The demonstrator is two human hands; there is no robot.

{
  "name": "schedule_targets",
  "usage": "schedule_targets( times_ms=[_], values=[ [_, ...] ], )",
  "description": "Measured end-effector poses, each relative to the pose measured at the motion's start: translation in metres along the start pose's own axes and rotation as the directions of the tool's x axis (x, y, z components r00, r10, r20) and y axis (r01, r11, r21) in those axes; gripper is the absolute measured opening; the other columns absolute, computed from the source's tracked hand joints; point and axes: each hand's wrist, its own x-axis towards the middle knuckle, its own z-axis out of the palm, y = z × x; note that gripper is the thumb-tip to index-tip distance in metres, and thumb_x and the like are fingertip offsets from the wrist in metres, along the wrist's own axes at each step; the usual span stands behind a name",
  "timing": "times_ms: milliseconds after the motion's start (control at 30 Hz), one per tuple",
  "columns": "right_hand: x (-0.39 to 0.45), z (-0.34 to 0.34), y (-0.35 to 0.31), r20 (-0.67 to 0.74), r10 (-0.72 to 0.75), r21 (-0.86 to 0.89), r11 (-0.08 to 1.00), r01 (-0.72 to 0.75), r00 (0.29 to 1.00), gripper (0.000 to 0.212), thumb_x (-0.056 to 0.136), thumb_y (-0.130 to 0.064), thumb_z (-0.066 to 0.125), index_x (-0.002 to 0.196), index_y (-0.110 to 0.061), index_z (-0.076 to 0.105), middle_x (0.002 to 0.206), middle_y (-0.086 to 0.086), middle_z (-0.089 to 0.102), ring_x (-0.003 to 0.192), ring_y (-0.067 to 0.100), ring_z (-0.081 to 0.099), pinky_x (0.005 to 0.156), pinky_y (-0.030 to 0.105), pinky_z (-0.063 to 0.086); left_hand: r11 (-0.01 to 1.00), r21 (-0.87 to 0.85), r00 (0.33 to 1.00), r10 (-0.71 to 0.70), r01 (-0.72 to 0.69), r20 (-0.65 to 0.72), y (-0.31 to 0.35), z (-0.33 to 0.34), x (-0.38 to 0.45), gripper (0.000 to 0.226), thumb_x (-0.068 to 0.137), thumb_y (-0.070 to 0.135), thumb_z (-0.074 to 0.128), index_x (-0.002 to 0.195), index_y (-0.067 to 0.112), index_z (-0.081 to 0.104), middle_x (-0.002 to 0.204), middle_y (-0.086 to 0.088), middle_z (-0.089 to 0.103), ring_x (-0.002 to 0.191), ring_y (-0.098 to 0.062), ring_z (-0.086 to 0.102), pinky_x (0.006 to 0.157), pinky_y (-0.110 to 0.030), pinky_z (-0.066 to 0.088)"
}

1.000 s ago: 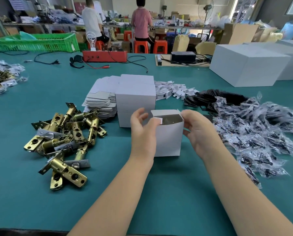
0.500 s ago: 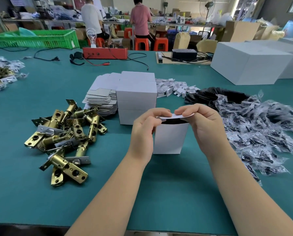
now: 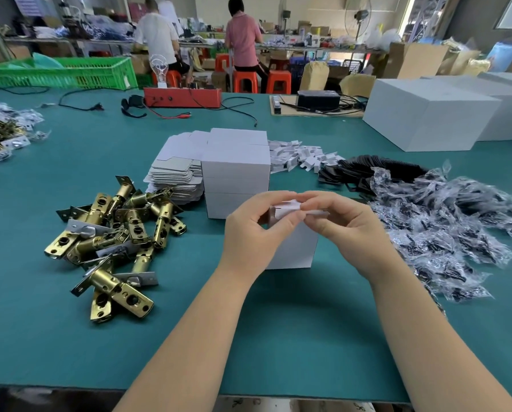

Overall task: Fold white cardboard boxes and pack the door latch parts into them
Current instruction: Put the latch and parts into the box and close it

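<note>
A small white cardboard box (image 3: 296, 248) stands upright on the green table in front of me. My left hand (image 3: 254, 230) grips its upper left side, fingers curled over the top edge. My right hand (image 3: 344, 230) pinches the white top flap and bends it over the opening. The inside of the box is hidden by my fingers. A pile of brass door latch parts (image 3: 115, 236) lies to the left of the box.
Stacked folded white boxes (image 3: 236, 168) and flat box blanks (image 3: 174, 173) sit behind the hands. Small white cardboard inserts (image 3: 299, 156), black parts (image 3: 376, 173) and bagged screw packets (image 3: 457, 221) spread to the right. Large white cartons (image 3: 427, 114) stand far right; people work at the back.
The open box top has been covered: both hands moved from the box sides up to its top edge and bent the flap down over the opening.
</note>
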Motion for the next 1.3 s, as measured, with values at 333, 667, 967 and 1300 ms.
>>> schedule_targets(
  times_ms=[333, 667, 967, 1300],
  values=[
    [0.001, 0.016, 0.001, -0.189, -0.059, -0.024, 0.998, 0.056, 0.98, 0.021, 0.09, -0.003, 0.06, 0.09, -0.022, 0.069, 0.084, -0.01, 0.072, 0.081, 0.007, 0.063, 0.077, 0.016, 0.049, 0.999, -0.025, 0.999, -0.044, 0.043, -0.005, 0.007, -0.004, 0.001, 0.017, 0.093, 0.024, 0.056, 0.096, 0.035, 0.069, 0.088, 0.025, 0.07, 0.078, 0.004, 0.06, 0.071, -0.01, 0.046],
    [-0.002, 0.016, 0.009, -0.156, -0.115, -0.106, 0.989, 0.099, 0.981, 0.016, 0.087, -0.018, 0.057, 0.089, -0.026, 0.07, 0.102, -0.015, 0.07, 0.105, 0.004, 0.062, 0.086, 0.015, 0.046, 0.932, -0.217, 0.953, -0.262, 0.291, 0.15, 0.002, -0.016, 0.01, 0.022, 0.083, 0.01, 0.061, 0.078, 0.023, 0.078, 0.09, 0.006, 0.076, 0.087, -0.005, 0.067, 0.075, -0.016, 0.051],
    [-0.006, 0.013, 0.016, -0.135, -0.083, -0.215, 0.975, 0.053, 0.987, 0.035, 0.076, -0.009, 0.076, 0.091, -0.039, 0.067, 0.118, -0.011, 0.055, 0.111, 0.008, 0.056, 0.089, 0.031, 0.05, 0.932, -0.163, 0.926, -0.275, 0.323, 0.258, -0.004, -0.021, 0.009, 0.011, 0.075, 0.027, 0.072, 0.082, 0.035, 0.074, 0.075, 0.008, 0.065, 0.074, -0.004, 0.056, 0.07, -0.013, 0.046],
    [-0.01, 0.031, 0.041, -0.113, 0.177, -0.476, 0.854, -0.21, 0.978, 0.124, 0.065, -0.029, 0.085, 0.149, -0.041, -0.005, 0.11, -0.024, 0.047, 0.103, 0.001, 0.052, 0.086, 0.018, 0.042, 0.867, -0.237, 0.896, -0.443, 0.438, 0.034, -0.002, -0.024, 0.014, 0.02, 0.075, 0.011, 0.075, 0.079, 0.03, 0.076, 0.079, 0.003, 0.07, 0.078, -0.013, 0.063, 0.073, -0.039, 0.055]
  ],
)
